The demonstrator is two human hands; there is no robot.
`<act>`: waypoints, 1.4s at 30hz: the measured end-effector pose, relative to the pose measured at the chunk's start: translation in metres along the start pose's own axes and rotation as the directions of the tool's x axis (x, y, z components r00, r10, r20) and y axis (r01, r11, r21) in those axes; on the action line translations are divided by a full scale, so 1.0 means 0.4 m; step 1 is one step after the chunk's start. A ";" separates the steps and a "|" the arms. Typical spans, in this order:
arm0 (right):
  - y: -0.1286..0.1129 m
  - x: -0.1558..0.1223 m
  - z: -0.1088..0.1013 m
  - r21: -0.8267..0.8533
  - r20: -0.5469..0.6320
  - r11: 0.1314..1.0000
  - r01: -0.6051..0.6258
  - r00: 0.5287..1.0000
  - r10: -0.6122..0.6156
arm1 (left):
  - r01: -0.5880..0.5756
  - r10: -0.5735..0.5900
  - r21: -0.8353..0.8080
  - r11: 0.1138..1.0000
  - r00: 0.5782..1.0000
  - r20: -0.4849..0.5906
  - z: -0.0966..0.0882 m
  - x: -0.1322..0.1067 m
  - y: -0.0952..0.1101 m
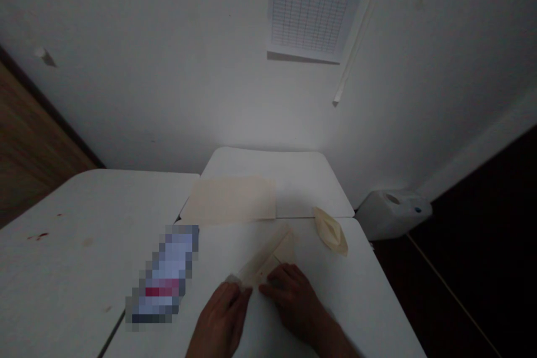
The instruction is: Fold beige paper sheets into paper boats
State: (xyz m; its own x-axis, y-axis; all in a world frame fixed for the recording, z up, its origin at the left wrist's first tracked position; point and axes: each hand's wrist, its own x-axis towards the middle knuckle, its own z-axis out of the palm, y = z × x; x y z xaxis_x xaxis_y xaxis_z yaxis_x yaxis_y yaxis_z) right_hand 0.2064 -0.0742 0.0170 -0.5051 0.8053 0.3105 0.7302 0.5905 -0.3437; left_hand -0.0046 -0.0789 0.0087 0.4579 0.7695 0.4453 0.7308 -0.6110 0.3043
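A partly folded sheet of cream paper (280, 246) lies on the white table, its edges slanting to a point at the top. My left hand (221, 316) is closed at the paper's lower left corner, thumb and fingers drawn together on its edge. Curled fingers of my right hand (293, 296) press on the paper's lower right side and cover part of it. To the right sits a folded paper boat (330, 232), apart from both hands. A flat sheet of cream paper (230, 201) rests farther back on the table.
A blurred-out, phone-like flat object (165, 274) lies left of my hands. White tables (50, 268) meet at seams and touch the wall at the back. A white plastic jug (390, 215) stands beyond the right edge. A printed chart (312, 17) hangs on the wall.
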 end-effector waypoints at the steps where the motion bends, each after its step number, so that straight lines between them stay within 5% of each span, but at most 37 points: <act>1: 0.000 0.000 0.001 0.008 -0.010 1.000 -0.003 1.000 0.003 | -0.039 0.038 0.062 0.997 0.999 0.014 -0.002 -0.010 0.002; 10: 0.003 -0.001 0.004 0.031 -0.019 1.000 -0.001 1.000 0.001 | -0.109 0.111 0.299 0.948 0.994 0.012 0.017 -0.026 0.000; 32: -0.027 0.030 -0.021 -0.159 0.140 0.983 0.091 0.988 -0.068 | -0.058 0.070 0.247 0.967 0.997 -0.044 0.005 -0.034 -0.002; 42: -0.018 -0.008 -0.017 -0.184 0.107 0.982 -0.043 0.992 0.064 | -0.042 0.055 0.301 0.953 0.998 -0.037 0.001 -0.037 0.000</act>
State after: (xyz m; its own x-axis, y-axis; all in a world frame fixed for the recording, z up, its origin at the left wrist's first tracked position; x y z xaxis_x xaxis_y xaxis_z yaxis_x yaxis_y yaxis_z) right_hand 0.2058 -0.0816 0.0245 -0.5038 0.8424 0.1912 0.8237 0.5352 -0.1874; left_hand -0.0110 -0.0901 0.0017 0.4785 0.7271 0.4923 0.8294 -0.5583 0.0183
